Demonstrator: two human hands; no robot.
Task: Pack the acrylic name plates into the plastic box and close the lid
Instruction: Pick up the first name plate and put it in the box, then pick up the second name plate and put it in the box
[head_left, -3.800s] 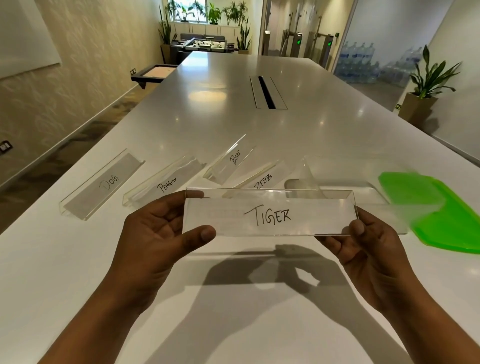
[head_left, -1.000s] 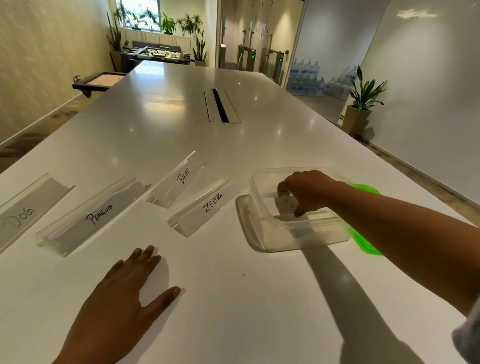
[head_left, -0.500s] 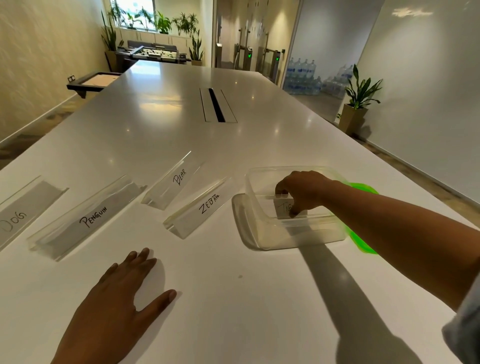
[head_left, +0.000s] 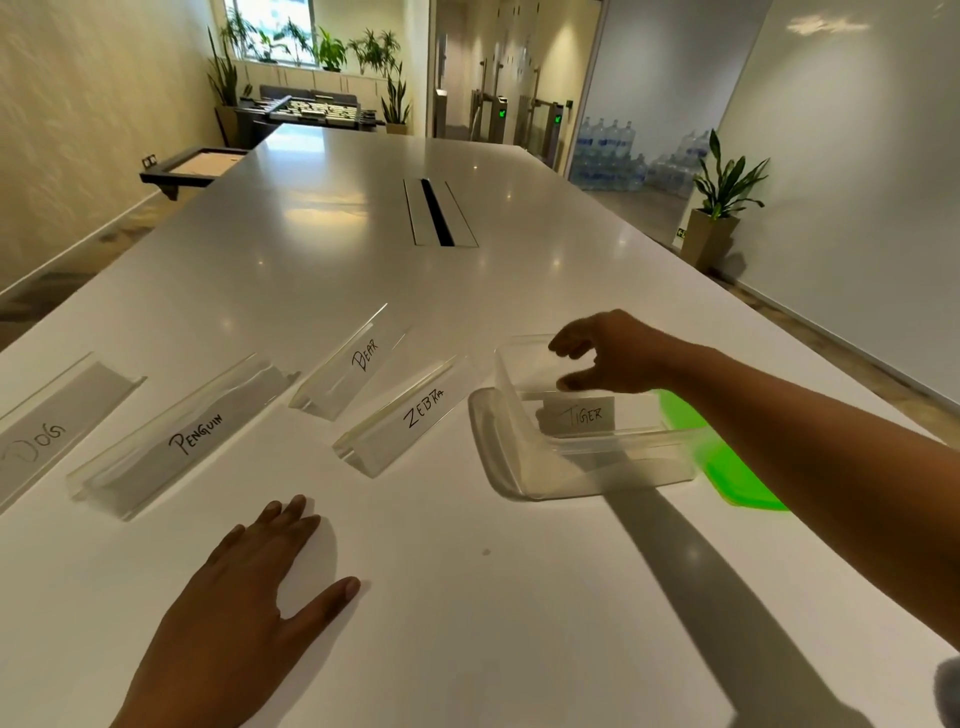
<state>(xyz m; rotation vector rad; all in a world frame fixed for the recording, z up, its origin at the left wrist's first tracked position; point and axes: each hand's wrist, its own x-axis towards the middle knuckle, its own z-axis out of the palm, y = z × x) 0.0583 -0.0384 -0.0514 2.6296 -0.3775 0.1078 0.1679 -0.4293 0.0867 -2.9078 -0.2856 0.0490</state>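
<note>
Above the plastic box (head_left: 597, 467), the right hand (head_left: 623, 358) is being held empty, fingers apart, the TIGER plate (head_left: 579, 415) lying inside; the left hand (head_left: 244, 613) is being rested flat, seemingly for support.

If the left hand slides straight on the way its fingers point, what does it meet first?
Probably the near end of the ZEBRA name plate; the left hand lies flat on the table, and the stretch between looks free.

white table (head_left: 322, 270), potted plant (head_left: 723, 200), water bottles (head_left: 613, 156)
</note>
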